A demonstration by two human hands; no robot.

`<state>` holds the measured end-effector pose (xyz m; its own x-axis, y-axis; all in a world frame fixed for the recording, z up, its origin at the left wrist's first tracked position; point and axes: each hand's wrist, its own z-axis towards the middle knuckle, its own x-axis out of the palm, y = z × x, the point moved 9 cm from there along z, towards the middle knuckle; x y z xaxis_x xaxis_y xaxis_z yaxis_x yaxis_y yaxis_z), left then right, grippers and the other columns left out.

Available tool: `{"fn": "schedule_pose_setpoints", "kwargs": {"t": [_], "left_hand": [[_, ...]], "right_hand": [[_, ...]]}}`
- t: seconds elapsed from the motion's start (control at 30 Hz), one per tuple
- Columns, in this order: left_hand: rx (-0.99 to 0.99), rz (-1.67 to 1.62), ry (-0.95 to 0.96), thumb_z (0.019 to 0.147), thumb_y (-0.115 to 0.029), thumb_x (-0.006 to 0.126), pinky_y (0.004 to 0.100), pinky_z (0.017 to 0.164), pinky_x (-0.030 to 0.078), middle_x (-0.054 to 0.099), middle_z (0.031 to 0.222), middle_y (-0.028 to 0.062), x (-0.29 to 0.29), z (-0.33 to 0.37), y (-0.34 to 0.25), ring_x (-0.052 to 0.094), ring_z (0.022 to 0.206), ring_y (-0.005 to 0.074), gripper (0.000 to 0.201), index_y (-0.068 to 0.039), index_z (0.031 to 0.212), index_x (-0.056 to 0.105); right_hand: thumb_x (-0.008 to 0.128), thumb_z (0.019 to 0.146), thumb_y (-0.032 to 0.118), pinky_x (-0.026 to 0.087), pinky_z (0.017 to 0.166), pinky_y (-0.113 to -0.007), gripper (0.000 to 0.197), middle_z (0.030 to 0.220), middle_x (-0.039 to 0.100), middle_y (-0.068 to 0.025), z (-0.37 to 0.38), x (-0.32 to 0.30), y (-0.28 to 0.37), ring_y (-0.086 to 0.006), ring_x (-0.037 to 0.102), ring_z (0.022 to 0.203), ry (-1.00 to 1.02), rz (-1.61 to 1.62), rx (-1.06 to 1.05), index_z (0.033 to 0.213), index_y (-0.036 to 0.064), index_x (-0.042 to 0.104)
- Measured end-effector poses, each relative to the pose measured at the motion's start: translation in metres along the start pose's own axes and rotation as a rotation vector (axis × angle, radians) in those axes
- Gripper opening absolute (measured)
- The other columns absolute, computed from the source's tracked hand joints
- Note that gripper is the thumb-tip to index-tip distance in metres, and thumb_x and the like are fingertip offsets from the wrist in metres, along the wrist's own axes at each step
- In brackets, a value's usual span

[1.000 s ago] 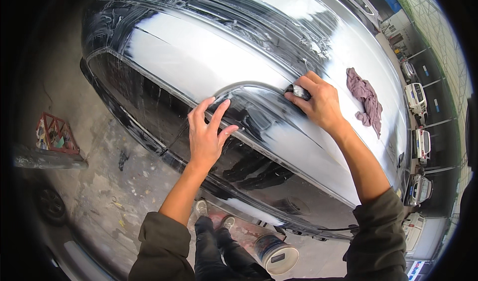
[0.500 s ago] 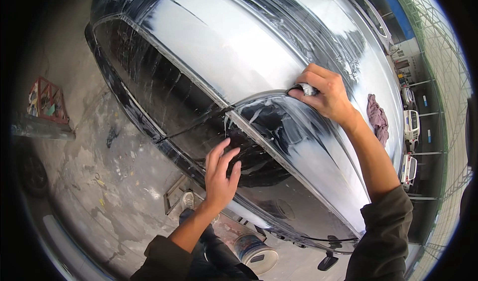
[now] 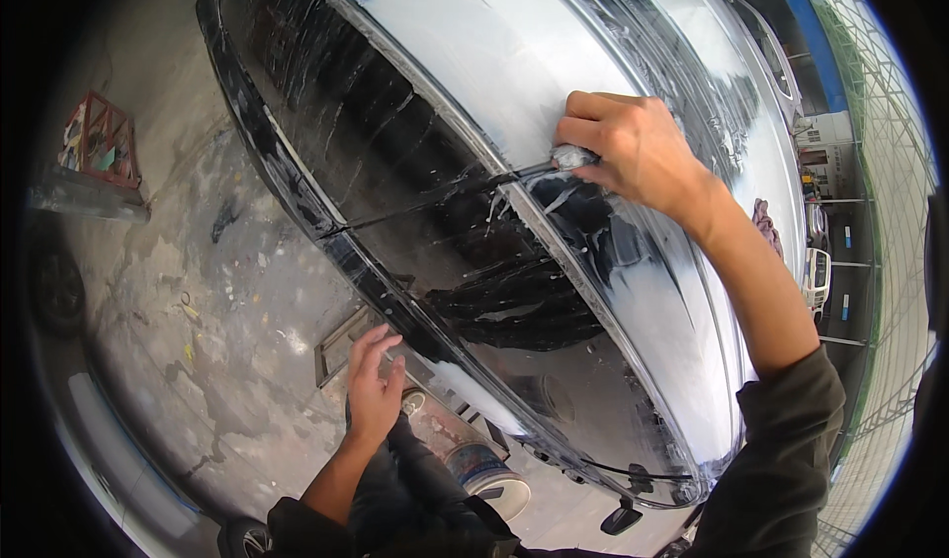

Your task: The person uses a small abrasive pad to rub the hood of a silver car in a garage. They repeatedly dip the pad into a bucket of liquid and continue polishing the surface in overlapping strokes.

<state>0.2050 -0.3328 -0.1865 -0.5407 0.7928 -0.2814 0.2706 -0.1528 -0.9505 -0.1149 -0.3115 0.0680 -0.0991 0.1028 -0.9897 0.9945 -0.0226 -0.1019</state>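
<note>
My right hand [image 3: 633, 148] is closed on a small, crumpled grey pad [image 3: 571, 157] with whitish suds on it. Most of the pad is hidden inside the fingers. It rests at the border of a whitened patch and a dark strip on the car roof [image 3: 524, 64], just above the seam between the two side windows. White streaks and wet smears cover the dark parts of the roof and the tinted side window [image 3: 336, 103]. My left hand [image 3: 373, 390] hangs beside the car below the windows, fingers apart and slightly bent, holding nothing.
A purplish cloth [image 3: 765, 226] lies on the roof's far side. Below, by my legs, stand a bucket [image 3: 506, 495] and a low frame [image 3: 336, 345]. The side mirror [image 3: 622, 518] juts out at lower right. A red rack [image 3: 104, 138] stands left on the stained floor.
My right hand has moved slightly left and up along the roof with the pad. My left hand has drawn down and left, away from the window. The view has shifted.
</note>
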Motion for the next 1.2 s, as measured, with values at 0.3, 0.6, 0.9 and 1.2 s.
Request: {"fn": "schedule_pose_setpoints", "kwargs": {"t": [0.3, 0.6, 0.9, 1.2], "left_hand": [[-0.009, -0.016, -0.009, 0.098, -0.001, 0.069, 0.0382, 0.106, 0.052, 0.062, 0.144, 0.0141, 0.001, -0.002, -0.011, 0.063, 0.131, 0.0331, 0.032, -0.005, 0.129, 0.071], [-0.115, 0.007, -0.051, 0.098, -0.002, 0.067, 0.0403, 0.108, 0.051, 0.062, 0.145, 0.0148, -0.040, -0.024, 0.033, 0.062, 0.130, 0.0329, 0.032, -0.004, 0.130, 0.069], [-0.136, -0.065, 0.044, 0.098, -0.001, 0.067, 0.0394, 0.108, 0.051, 0.063, 0.143, 0.0142, -0.025, -0.025, 0.017, 0.061, 0.131, 0.0317, 0.035, -0.005, 0.132, 0.068], [-0.110, -0.042, 0.137, 0.098, 0.003, 0.064, 0.0374, 0.106, 0.054, 0.063, 0.142, 0.0133, 0.001, -0.023, 0.008, 0.062, 0.131, 0.0267, 0.037, -0.003, 0.134, 0.065]], "right_hand": [[0.072, 0.084, 0.005, 0.065, 0.073, -0.034, 0.019, 0.099, 0.066, -0.0011, 0.034, 0.041, 0.043, -0.0179, 0.072, 0.098, -0.013, -0.199, -0.251, 0.102, 0.0103, 0.076], [0.081, 0.083, 0.010, 0.065, 0.076, -0.036, 0.018, 0.098, 0.067, -0.0003, 0.019, 0.035, 0.023, -0.0195, 0.074, 0.098, -0.032, -0.196, -0.225, 0.100, 0.0098, 0.073], [0.085, 0.085, 0.029, 0.057, 0.085, -0.044, 0.034, 0.104, 0.074, -0.0054, 0.014, 0.012, -0.015, -0.0322, 0.075, 0.098, 0.055, -0.110, 0.134, 0.112, 0.0101, 0.076], [0.080, 0.090, 0.025, 0.060, 0.080, -0.046, 0.022, 0.102, 0.071, -0.0058, 0.024, 0.036, 0.017, -0.0342, 0.074, 0.093, -0.088, -0.075, -0.125, 0.106, 0.0112, 0.072]]}}
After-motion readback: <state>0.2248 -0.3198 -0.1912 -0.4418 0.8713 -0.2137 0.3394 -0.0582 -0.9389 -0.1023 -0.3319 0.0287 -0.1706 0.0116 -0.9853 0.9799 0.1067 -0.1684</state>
